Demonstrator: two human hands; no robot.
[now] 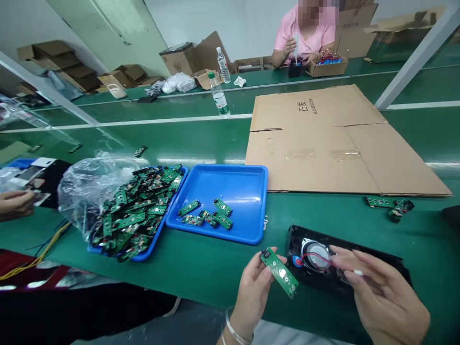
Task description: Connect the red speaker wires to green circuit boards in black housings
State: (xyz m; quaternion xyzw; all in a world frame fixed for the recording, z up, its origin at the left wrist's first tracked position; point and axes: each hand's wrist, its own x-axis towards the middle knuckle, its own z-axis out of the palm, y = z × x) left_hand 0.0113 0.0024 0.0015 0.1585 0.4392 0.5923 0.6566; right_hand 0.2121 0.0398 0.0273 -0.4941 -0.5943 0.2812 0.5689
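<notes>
- Head view, left hand (251,282): thumb and fingers closed on a green circuit board (282,275), held aslant above the desk (201,273), beside the near left corner of the housing
- Right hand (391,294): partly curled over the housing, thumb and forefinger lightly closed on the red wire lead (316,255), other fingers loosely extended; white connector (358,272) protruding by the thumb
- Black housing (373,256): on the desk, open side up, containing a round speaker (321,251) and, to its left, a blue part (297,261)
- Step in hand, as judged: board and lead held ready, one to each hand, connector and board apart
- Handling, as judged: bringing these two together would call for a steady board, a turned connector and slack in the wires
- Blue tray (247,179): a few loose boards (223,221); small white bits beside its right edge
- Second tray (155,248): heaped with boards, clear plastic bag (81,184) against it
- Flattened cardboard (309,172): beyond the housing; two boards to its near right
- Across the desk: a person in a pink top (287,28), at work
</notes>
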